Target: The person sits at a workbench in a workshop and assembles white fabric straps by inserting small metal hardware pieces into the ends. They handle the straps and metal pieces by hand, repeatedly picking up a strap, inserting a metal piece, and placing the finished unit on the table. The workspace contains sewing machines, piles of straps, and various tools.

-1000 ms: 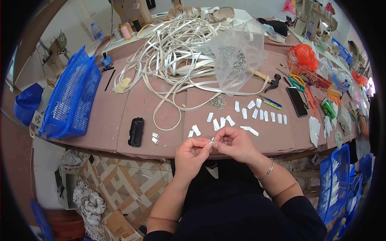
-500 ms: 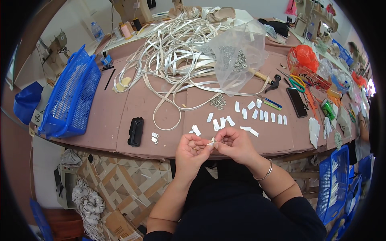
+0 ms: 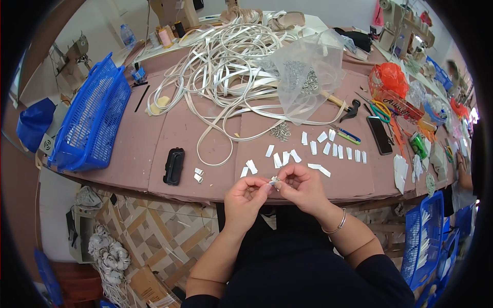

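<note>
Above the near edge of the table, my left hand (image 3: 247,199) and my right hand (image 3: 304,191) meet, both closed in a pinch. Between their fingertips is a small white strip piece (image 3: 273,180); a bit of metal seems to show on it, though the fingers partly cover it. Just beyond my hands lie several short white strips (image 3: 278,160), scattered singly and in overlapping pairs. Farther out sits a small pile of metal rings (image 3: 280,132). Left of my hands, a few folded white pieces (image 3: 198,175) lie beside a black oblong case (image 3: 174,166).
A tangled heap of white strapping (image 3: 221,66) covers the far middle, with a clear bag of metal parts (image 3: 308,77) on it. A blue basket (image 3: 95,118) stands left. To the right are a hammer (image 3: 351,110), a blue-green cutter (image 3: 349,135), a phone (image 3: 379,135) and scissors (image 3: 381,109).
My fingers have shifted slightly around the small white piece, and more of its end shows between them. The view has moved a little; the things on the table lie as before.
</note>
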{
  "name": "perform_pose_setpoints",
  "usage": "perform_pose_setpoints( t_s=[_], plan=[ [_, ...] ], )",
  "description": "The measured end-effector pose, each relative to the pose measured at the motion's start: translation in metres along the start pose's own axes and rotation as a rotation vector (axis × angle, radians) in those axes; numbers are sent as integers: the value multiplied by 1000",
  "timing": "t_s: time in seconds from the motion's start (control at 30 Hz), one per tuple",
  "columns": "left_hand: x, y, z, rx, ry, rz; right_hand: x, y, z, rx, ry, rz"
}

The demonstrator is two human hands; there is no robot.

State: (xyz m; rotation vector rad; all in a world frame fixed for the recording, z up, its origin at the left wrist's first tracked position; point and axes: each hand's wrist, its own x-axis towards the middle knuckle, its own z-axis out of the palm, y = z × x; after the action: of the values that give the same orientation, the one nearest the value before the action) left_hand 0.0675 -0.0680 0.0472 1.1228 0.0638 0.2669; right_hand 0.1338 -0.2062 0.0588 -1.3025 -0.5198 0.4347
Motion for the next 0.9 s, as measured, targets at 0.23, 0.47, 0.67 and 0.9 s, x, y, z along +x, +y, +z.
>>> perform_pose_setpoints(
  t_s=[0.23, 0.47, 0.67, 0.9],
  plan=[
    [-1, 0, 5, -15, 7, 48, -2, -1, 6, 98, 9, -8],
    [1, -6, 4, -73, 31, 84, 1, 1, 4, -489, 71, -453],
    [3, 11, -8, -469, -57, -314, 11, -16, -8, -1189, -59, -1246],
    [-1, 6, -3, -15, 89, 55, 14, -10, -12, -954, -34, -888]
  ],
)
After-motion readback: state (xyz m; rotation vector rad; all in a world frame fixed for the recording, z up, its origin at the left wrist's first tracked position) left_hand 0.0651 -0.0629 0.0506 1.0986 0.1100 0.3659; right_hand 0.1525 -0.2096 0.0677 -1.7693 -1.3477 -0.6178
